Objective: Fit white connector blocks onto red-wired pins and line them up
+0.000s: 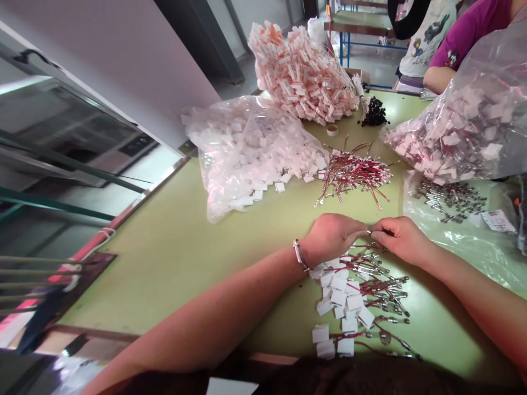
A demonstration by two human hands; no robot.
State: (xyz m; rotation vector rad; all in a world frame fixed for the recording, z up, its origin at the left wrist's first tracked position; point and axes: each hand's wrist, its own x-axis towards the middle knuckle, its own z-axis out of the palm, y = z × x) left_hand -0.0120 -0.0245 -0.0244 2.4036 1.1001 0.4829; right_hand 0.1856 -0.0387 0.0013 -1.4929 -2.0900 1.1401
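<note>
My left hand [332,239], with a bracelet at the wrist, and my right hand [398,240] meet fingertip to fingertip above the green table. Both are closed in a pinch on a small shiny metal-ended piece [368,232], mostly hidden by the fingers. Just below them lie finished-looking rows of white square plastic pieces [338,297] joined by red wires to small metal-ended tubes [387,291] resembling fuses. Beyond my hands is a heap of red wires with metal terminals [358,171]. Loose metal-ended tubes [453,198] rest on a plastic sheet to the right.
A clear bag of white plastic pieces [251,148] spills at centre-left. Behind it stand a large bundle of pink-white pieces [304,77], a tape roll [331,130] and black-tipped wires [374,112]. Another full bag [465,131] is at right, near a person's purple sleeve [473,33].
</note>
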